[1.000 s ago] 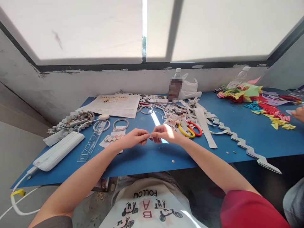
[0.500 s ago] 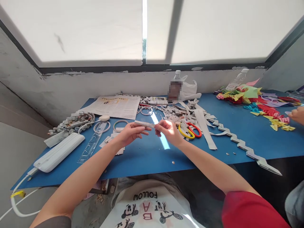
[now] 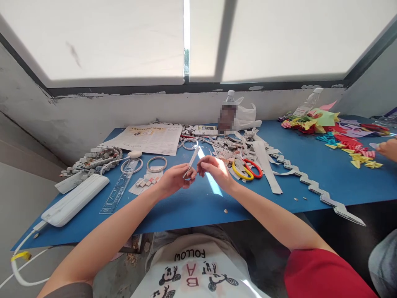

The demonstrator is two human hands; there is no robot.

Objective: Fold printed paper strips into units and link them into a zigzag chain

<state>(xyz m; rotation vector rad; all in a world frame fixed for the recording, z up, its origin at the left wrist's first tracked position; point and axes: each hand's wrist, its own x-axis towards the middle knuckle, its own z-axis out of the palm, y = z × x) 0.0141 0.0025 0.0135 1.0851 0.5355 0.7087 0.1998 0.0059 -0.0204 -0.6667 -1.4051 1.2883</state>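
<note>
My left hand (image 3: 176,179) pinches a narrow folded newspaper strip (image 3: 193,158), which points up and away from me. Close beside it is my right hand (image 3: 214,169), its fingers curled near the strip's lower end; whether they grip anything is hidden. Both hands hover over the blue table (image 3: 186,211). Small folded paper pieces (image 3: 148,181) lie on a paper sheet left of my left hand. Right of my right hand rest scissors (image 3: 248,170) with yellow and red handles, among a heap of paper strips (image 3: 228,147).
A newspaper (image 3: 145,138), tape rolls (image 3: 156,164), a clear ruler (image 3: 119,188) and a white power strip (image 3: 76,200) lie left. A zigzag paper chain (image 3: 314,187) overhangs the front edge. Bottles (image 3: 228,116) stand behind. Another person's hand (image 3: 387,149) is far right, near coloured paper (image 3: 356,142).
The paper strip has turned from lying nearly level between both hands to pointing upward in my left hand. My right fingers have come off its end and curled inward.
</note>
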